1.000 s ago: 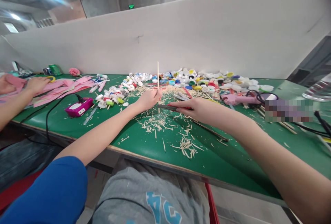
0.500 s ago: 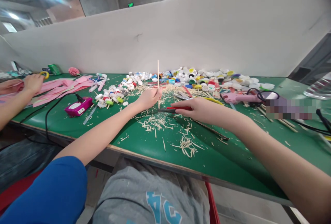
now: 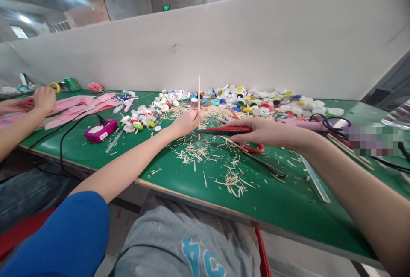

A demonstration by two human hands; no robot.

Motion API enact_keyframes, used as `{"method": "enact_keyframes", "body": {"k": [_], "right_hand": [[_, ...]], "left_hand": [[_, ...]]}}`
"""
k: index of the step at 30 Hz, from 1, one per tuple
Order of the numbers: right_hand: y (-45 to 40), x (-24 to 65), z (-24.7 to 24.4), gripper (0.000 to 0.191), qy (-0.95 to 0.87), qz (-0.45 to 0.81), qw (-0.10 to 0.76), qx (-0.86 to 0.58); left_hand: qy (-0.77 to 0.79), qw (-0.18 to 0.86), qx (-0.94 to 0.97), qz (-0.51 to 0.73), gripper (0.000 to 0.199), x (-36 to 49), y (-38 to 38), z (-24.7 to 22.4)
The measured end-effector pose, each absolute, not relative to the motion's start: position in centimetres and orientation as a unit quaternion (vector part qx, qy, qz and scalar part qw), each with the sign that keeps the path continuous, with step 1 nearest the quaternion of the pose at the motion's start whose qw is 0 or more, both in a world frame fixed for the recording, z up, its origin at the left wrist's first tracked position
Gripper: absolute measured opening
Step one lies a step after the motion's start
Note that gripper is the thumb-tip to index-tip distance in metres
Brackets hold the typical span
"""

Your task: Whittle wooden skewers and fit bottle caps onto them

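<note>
A thin wooden stick [image 3: 199, 91] is standing upright above a green table [image 3: 179, 187], its middle disappearing behind the left hand [image 3: 185, 123], whose fingers are pinching it fast. Whether its lower tip is touching the tabletop cannot be told. The right hand [image 3: 270, 132] is clasping a red-handled tool [image 3: 229, 130], the fingers covering part of the handle; its dark working end is crossing the stick just below the left hand, and how far the blades are parting cannot be made out. Pale wood shavings [image 3: 192, 153] are lying beneath, while bottle caps [image 3: 241, 97] are heaping up behind. The right arm is partly hiding a pink glue gun [image 3: 297, 124], and a pixelated patch is masking whatever is lying beyond it. The frame's right edge is cutting off a clear vessel [image 3: 399, 115]. At picture left, a magenta power block [image 3: 100, 132] is bearing a pale label too small to read; farther along, a co-worker's hands [image 3: 45, 99] are showing beside pink sheets [image 3: 80, 108]. Below, a grey garment [image 3: 153, 243] is displaying light-blue numerals, a 4 being the clearest. A green sign [image 3: 165, 7] is glowing overhead, its characters illegible.
</note>
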State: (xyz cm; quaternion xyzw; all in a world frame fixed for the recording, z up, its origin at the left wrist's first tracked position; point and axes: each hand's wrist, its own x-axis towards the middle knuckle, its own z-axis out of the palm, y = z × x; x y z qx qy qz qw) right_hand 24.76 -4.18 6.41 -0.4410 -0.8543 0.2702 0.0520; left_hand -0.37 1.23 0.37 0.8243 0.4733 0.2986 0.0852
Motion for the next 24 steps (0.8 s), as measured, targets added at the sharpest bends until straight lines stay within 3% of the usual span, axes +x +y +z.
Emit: {"method": "enact_keyframes", "body": {"k": [5, 12, 24], "right_hand": [[-4.0, 24.6, 6.0, 0.068, -0.823, 0.3, 0.022, -0.482], [-3.9, 23.9, 5.6, 0.067, -0.803, 0.178, -0.007, -0.568], [-3.7, 23.5, 5.4, 0.072, -0.776, 0.108, 0.036, -0.62]], "left_hand": [[0.473, 0.087, 0.825, 0.296, 0.062, -0.4, 1.3, 0.3], [0.477, 0.075, 0.824, 0.296, 0.063, -0.4, 1.3, 0.4], [0.47, 0.08, 0.828, 0.295, 0.065, -0.3, 1.1, 0.5]]}}
